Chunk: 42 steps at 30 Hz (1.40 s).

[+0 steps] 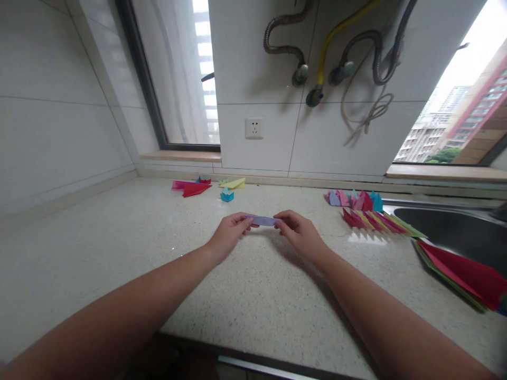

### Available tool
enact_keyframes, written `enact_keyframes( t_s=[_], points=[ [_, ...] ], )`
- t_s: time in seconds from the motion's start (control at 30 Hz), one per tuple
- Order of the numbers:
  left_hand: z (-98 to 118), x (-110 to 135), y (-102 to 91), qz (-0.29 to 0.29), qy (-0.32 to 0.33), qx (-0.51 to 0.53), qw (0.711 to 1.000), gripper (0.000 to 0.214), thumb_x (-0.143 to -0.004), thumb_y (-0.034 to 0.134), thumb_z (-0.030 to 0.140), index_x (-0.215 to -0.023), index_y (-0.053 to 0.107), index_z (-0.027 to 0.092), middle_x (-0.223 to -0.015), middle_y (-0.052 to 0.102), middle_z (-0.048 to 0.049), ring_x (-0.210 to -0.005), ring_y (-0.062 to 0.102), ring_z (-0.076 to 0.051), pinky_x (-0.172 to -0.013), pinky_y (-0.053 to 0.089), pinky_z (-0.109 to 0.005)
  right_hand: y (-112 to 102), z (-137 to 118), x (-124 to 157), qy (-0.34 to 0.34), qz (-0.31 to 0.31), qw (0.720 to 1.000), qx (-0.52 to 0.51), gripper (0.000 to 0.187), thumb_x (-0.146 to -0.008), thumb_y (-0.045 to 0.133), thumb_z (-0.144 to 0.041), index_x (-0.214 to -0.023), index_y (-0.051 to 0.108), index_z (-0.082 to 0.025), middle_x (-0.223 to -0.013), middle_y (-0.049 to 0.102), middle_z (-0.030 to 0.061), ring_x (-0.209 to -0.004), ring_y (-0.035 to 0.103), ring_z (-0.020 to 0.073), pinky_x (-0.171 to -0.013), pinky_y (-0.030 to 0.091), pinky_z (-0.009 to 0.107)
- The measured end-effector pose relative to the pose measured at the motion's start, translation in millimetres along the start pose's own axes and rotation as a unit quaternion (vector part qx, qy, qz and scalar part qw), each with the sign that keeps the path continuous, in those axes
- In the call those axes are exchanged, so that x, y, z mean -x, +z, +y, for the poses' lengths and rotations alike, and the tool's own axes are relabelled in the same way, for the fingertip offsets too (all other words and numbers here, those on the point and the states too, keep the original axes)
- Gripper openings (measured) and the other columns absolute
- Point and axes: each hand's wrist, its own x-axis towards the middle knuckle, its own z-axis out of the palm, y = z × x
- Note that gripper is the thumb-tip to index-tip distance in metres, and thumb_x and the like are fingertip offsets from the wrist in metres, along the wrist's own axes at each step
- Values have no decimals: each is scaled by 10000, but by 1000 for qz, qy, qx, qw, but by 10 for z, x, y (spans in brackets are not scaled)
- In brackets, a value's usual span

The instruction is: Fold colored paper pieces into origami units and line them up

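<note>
A narrow folded strip of lavender paper is stretched level between my two hands, just above the speckled countertop. My left hand pinches its left end between thumb and fingers. At the other end, my right hand has its thumb and fingertips closed on the paper. My fingers partly cover both ends, so the full folded shape is hidden. Beyond my left hand sits a small blue folded paper boat.
Red and yellow folded papers lie at the back left. A row of small paper boats and a row of paper planes stand at right. Red and green paper sheets lie beside the sink.
</note>
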Motion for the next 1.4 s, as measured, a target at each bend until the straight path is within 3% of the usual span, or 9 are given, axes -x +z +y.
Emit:
enact_keyframes(
  t_s=[0.13,0.43,0.63,0.87,1.2,1.4],
  points=[
    [-45,-10,7,-7,-24,28,999,323,-858,638,392,-1080,704,167,-899,733,-97,-662,550,-126,-608,373,-255,28,13,5,10,-19,999,-41,177,-906,541,-307,-1036,608,-207,-814,698,25,-668,624,144,-650,484,285],
    [-13,-2,31,24,-112,168,979,347,-818,707,422,-1029,692,146,-910,697,-97,-761,614,-129,-667,449,-245,33,-129,57,-25,-58,996,57,151,-897,542,-274,-996,637,-212,-811,705,25,-679,608,144,-645,460,275],
    [46,44,66,3,-102,201,974,317,-797,724,438,-932,674,155,-852,663,-55,-817,624,-151,-683,466,-260,50,-227,84,-69,-85,990,90,154,-903,524,-231,-993,649,-216,-819,706,24,-649,588,135,-645,455,274],
    [80,65,78,-11,-97,175,980,322,-809,715,407,-989,666,145,-898,645,-74,-864,614,-172,-668,483,-266,62,-245,88,-80,-97,986,105,156,-896,538,-219,-1005,649,-216,-812,699,26,-640,590,132,-630,451,265],
    [55,59,91,46,-74,165,982,330,-757,755,399,-968,683,156,-905,596,-52,-834,568,-153,-586,444,-226,55,-180,81,-62,-63,984,153,61,-874,581,-243,-865,624,-201,-747,665,17,-617,556,123,-600,412,249],
    [21,60,95,46,-68,154,985,325,-752,761,370,-1000,688,173,-873,584,-27,-794,556,-131,-565,418,-211,53,-207,111,-66,-66,978,188,90,-887,571,-256,-852,633,-202,-757,663,20,-624,541,121,-606,387,247]
  ],
)
